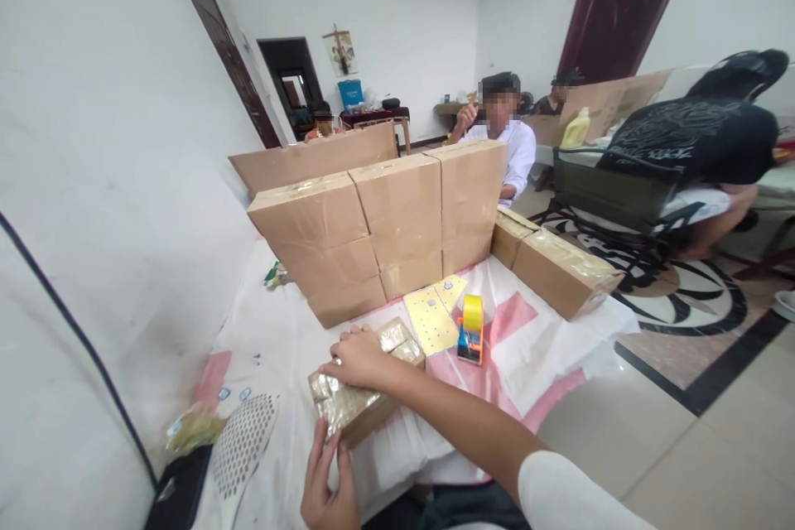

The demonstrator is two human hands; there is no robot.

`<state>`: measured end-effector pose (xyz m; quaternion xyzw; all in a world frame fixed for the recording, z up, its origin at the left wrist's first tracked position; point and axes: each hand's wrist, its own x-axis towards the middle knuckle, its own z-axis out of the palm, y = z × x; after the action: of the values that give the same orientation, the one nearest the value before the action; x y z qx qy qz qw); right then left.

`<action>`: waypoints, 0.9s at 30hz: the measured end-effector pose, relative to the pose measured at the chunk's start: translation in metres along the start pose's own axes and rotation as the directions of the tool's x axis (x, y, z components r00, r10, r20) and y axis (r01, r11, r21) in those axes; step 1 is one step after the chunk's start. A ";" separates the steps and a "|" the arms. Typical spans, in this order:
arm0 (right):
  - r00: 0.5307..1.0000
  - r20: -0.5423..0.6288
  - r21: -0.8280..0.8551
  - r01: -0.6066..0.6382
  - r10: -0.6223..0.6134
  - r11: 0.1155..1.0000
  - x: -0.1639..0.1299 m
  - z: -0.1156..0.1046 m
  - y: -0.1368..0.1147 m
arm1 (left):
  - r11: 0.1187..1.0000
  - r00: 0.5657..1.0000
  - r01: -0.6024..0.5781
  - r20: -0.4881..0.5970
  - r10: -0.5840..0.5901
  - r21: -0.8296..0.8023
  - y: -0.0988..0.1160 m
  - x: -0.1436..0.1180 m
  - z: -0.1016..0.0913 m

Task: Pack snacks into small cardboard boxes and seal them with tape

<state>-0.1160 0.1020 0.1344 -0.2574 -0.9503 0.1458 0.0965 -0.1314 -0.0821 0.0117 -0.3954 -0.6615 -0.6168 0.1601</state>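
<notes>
A small cardboard box (pixel 373 414) lies on the cloth-covered table in front of me, its top crossed by shiny clear tape. My right hand (pixel 363 360) rests palm down across the top, fingers bent over its far left side. At the box's near left corner, my left hand (pixel 329 476) touches the end with straight fingers, thumb apart. An orange and blue tape dispenser (pixel 470 331) with a yellow roll stands to the right of the box. Behind it, stacked cardboard boxes (pixel 397 215) form a wall.
Two taped boxes (pixel 559 265) lie along the table's right side. At the left are a white perforated fly swatter (pixel 242 447), a dark flat object (pixel 180 489) and crumpled yellowish plastic (pixel 195 428). Across the stack sits a person in a white shirt (pixel 522 145); others sit farther off.
</notes>
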 end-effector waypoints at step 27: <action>0.999 0.048 -0.006 -0.012 0.012 1.000 0.001 -0.001 -0.002 | 0.906 0.910 0.409 0.121 -0.396 -0.110 -0.022 0.007 0.011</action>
<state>-0.1179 0.1009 0.1358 -0.2598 -0.9513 0.1496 0.0721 -0.1484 -0.0681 -0.0005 -0.2891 -0.6933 -0.6594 -0.0293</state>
